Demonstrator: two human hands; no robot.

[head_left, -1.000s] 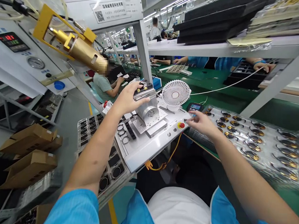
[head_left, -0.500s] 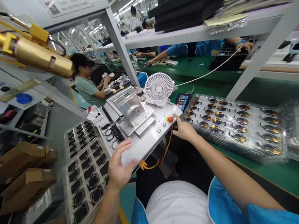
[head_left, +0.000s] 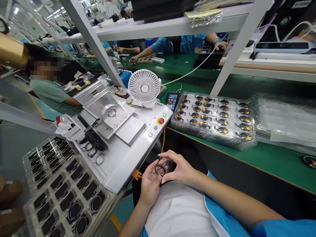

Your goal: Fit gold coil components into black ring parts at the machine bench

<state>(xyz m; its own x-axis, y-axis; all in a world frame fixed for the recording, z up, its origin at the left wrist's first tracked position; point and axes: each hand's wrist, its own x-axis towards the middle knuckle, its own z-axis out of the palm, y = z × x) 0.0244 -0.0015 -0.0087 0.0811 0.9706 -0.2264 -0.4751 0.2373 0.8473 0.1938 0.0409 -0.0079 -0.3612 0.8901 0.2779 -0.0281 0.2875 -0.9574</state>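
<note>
A thin dark metal ring point(head_left: 160, 169) is held upright in front of my lap. My left hand point(head_left: 150, 183) has its fingers closed on it from the left. Close on the other side is my right hand point(head_left: 181, 168), its thumb and index finger curved wide apart around the ring; whether the thumb touches it I cannot tell. Ahead of both hands stands a white machine point(head_left: 125, 162) with an aluminium fixture point(head_left: 111, 113), a red emergency stop point(head_left: 160, 121) and a green button point(head_left: 164, 115). Several loose rings point(head_left: 100, 159) lie at its left side.
Stacked trays point(head_left: 52, 184) of dark parts and rings stand at lower left. Clear trays point(head_left: 215, 117) with black-and-gold parts sit on the green bench point(head_left: 275, 164). A white fan point(head_left: 145, 87) is behind the machine. A co-worker point(head_left: 51, 90) sits at left; a metal post point(head_left: 95, 43) rises nearby.
My right hand has left the machine's green button and come back to my lap. My left hand has drawn back from above the machine's edge and now holds a ring. The view has turned right.
</note>
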